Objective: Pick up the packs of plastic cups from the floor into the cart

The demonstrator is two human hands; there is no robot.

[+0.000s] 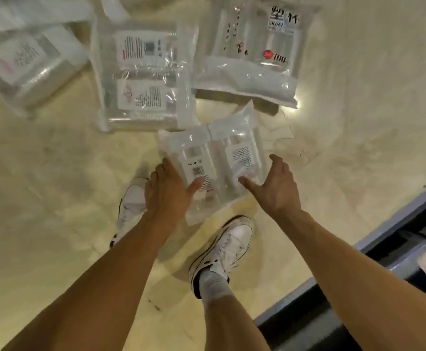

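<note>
Between the person's two hands sits the nearest clear plastic pack of cups (214, 160), directly ahead of the white sneakers (228, 247) on the pale beige floor (54, 173). Whether its lower edge rests on the floor or is lifted cannot be told.

Grip state:
- Left hand (169, 191): thumb laid across the pack's front face, fingers wrapped at the left edge. The pack is pinched on this side.
- Right hand (275, 191): fingers spread and straight beside the right edge, thumb tip touching the front face. No closure on this side.

Orientation: the pack's long axis runs away from the person, its far end leaning slightly right. The hands bracket the two long edges, near the lower half.

Destination: the dark cart with a grey-blue rim (359, 249) lies low on the person's right, so the right hand is the nearer one. The transfer probably calls for closing the right hand first, then swinging the pack rightward and back, long axis kept level.

Remaining stock: three more clear packs of cups, the left one (29, 67), the middle one (143, 77) and the far right one (247, 46), lie further ahead on the floor.
</note>
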